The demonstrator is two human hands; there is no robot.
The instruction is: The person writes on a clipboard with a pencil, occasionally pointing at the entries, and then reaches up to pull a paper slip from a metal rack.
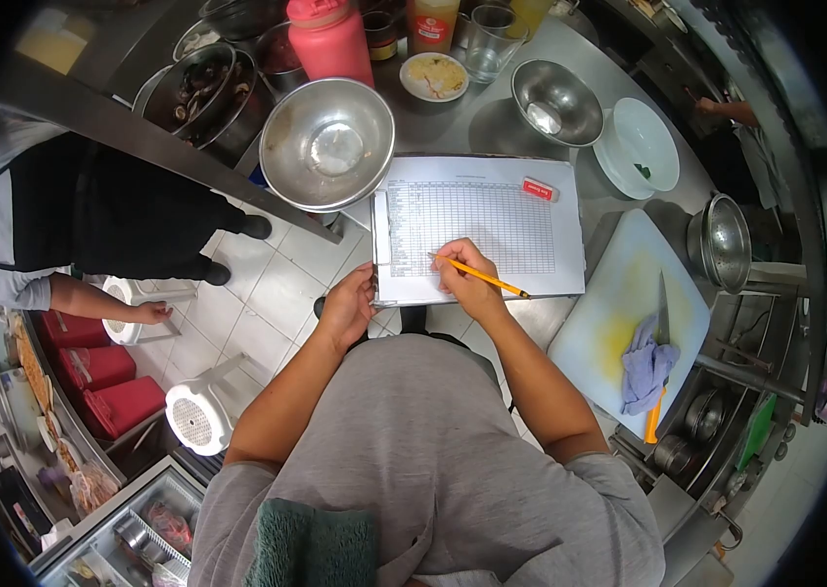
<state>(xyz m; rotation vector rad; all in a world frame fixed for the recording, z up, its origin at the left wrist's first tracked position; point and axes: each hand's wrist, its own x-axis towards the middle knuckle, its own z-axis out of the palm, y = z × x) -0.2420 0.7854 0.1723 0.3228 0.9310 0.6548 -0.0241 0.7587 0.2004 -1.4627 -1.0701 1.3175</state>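
Note:
A clipboard with a printed grid sheet lies at the near edge of the steel counter. My right hand is closed on a yellow pencil, its tip at the left columns low on the sheet. At the clipboard's lower left edge, my left hand has its fingers curled against the board. A red and white eraser rests near the sheet's upper right. Just beyond the clipboard's upper left corner stands a steel bowl.
On the right, a white cutting board holds a knife and a purple cloth. A pink bottle and several bowls stand behind. At the left, a person in a black apron is near white stools.

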